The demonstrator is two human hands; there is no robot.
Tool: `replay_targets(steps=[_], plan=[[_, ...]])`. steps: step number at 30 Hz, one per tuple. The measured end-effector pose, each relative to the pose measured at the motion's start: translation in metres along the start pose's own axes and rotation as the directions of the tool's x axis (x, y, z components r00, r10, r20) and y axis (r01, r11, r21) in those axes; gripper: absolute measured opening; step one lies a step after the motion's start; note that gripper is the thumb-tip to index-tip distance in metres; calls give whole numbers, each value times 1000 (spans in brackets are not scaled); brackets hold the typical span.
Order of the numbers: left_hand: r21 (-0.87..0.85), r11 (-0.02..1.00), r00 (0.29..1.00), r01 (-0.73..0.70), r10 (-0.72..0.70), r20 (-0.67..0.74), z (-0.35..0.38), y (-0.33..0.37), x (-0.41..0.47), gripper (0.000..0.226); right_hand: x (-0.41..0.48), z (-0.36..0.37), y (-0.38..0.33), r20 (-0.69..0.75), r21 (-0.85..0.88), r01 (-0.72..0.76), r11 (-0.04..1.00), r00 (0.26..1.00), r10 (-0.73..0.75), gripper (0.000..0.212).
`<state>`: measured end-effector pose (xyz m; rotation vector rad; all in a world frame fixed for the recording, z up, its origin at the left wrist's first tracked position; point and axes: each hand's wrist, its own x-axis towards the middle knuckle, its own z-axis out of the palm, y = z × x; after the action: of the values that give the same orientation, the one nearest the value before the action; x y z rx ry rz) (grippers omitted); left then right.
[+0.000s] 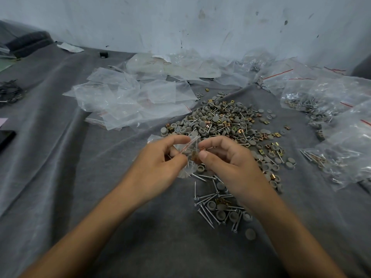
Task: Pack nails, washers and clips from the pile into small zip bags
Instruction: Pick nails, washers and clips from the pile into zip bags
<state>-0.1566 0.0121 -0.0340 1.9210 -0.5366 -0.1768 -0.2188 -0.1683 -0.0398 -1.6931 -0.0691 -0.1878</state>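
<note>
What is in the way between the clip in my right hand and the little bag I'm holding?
Nothing visible. The right hand pinches the clip right at the mouth of the zip bag, which the left hand holds; no other thing lies between them.

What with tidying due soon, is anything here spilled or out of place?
Nothing looks damaged. The pile lies loose on the grey cloth, and a smaller scatter of nails and washers sits apart, nearer the person. Empty bags lie crumpled in a heap, not stacked.
</note>
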Motion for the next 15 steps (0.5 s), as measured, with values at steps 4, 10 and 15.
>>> replay_targets(steps=[4,10,15], plan=[[9,1000,1000,0,0,-3,-1,1,0,40,0,2,0,-24,-10,7,1000,1000,-7,14],[3,1000,1000,-8,8,5,-3,0,0,39,-1,2,-2,-19,-39,18,999,1000,-19,20],[-21,1000,1000,1,-1,18,-1,1,-1,41,-2,3,-3,0,-79,29,996,1000,-29,28]])
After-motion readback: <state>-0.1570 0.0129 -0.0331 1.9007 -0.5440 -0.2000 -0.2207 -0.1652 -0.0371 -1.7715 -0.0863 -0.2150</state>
